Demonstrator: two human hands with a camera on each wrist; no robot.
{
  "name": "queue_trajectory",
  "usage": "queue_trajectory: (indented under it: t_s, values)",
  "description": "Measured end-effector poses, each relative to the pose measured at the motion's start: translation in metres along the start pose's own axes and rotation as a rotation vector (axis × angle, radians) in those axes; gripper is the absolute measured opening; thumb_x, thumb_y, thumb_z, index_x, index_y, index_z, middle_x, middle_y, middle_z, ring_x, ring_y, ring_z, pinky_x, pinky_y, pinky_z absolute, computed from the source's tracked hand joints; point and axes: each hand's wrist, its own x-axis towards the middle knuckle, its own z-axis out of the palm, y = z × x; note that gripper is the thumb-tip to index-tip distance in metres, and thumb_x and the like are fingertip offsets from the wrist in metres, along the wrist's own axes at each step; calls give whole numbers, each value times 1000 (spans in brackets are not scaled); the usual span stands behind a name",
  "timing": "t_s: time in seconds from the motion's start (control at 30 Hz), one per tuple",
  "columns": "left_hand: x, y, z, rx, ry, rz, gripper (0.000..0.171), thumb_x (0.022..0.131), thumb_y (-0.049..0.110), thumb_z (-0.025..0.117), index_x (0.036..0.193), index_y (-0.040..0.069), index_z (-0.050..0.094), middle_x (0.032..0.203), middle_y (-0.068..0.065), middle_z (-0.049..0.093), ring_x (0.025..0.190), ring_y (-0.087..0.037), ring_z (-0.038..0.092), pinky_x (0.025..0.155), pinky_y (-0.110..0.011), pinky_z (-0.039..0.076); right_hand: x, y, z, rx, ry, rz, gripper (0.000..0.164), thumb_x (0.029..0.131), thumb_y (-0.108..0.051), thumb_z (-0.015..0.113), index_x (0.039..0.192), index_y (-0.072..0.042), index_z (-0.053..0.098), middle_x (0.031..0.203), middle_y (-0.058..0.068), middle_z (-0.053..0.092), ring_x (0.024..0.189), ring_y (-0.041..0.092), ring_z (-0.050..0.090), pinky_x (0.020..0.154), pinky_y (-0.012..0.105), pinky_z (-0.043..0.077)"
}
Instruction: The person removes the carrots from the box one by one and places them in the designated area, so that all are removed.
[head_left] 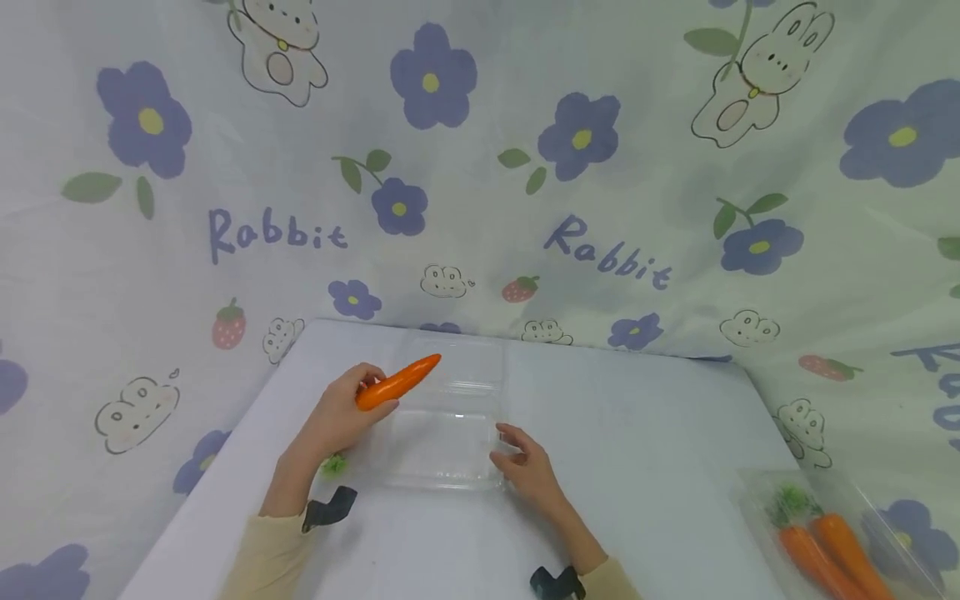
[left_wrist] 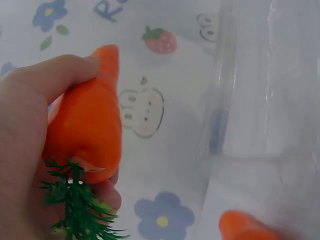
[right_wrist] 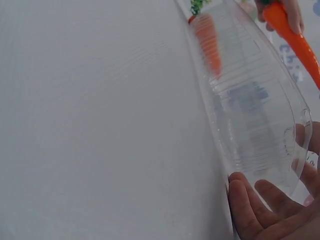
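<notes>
My left hand (head_left: 341, 412) grips an orange carrot (head_left: 400, 382), its tip pointing up and to the right above a clear plastic box (head_left: 442, 446) with an open lid. The carrot's green top (left_wrist: 75, 205) hangs below the palm in the left wrist view. At the box's right side, my right hand (head_left: 528, 471) holds the edge, fingers (right_wrist: 272, 205) bent about the clear wall. A second carrot (right_wrist: 209, 45) shows through the plastic in the right wrist view; in the head view it is largely hidden, with a green tuft (head_left: 334, 465) beside the left wrist.
Another clear box (head_left: 750, 483) with two carrots (head_left: 847, 542) stands at the lower right edge. A white table (head_left: 637, 417) lies under the work. Behind it hangs a cloth (head_left: 480, 192) printed with flowers and rabbits.
</notes>
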Motion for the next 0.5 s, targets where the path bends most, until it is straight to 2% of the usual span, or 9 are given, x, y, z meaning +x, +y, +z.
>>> queue_trajectory:
  t_s: [0.2, 0.4, 0.5]
  values:
    - [-12, -26, -18, 4, 67, -112, 49, 93, 40, 64, 130, 13, 45, 111, -12, 53, 89, -28, 53, 73, -37, 54, -1, 4, 0, -7, 4, 2, 50, 91, -27, 69, 138, -17, 54, 135, 11, 54, 93, 19, 62, 69, 27, 54]
    - [-20, -48, -29, 53, 164, -120, 52, 95, 40, 61, 132, 9, 42, 109, -15, 53, 86, -28, 52, 68, -33, 52, 0, 8, -2, -18, 7, -32, 49, 92, -27, 68, 137, -14, 54, 138, 12, 52, 94, 19, 63, 72, 26, 54]
    - [-22, -55, -30, 47, 177, -144, 56, 95, 42, 61, 133, 7, 41, 110, -17, 52, 87, -29, 51, 67, -32, 51, 0, 7, -3, -29, 16, -29, 48, 92, -27, 68, 137, -15, 55, 139, 11, 52, 93, 18, 64, 71, 26, 54]
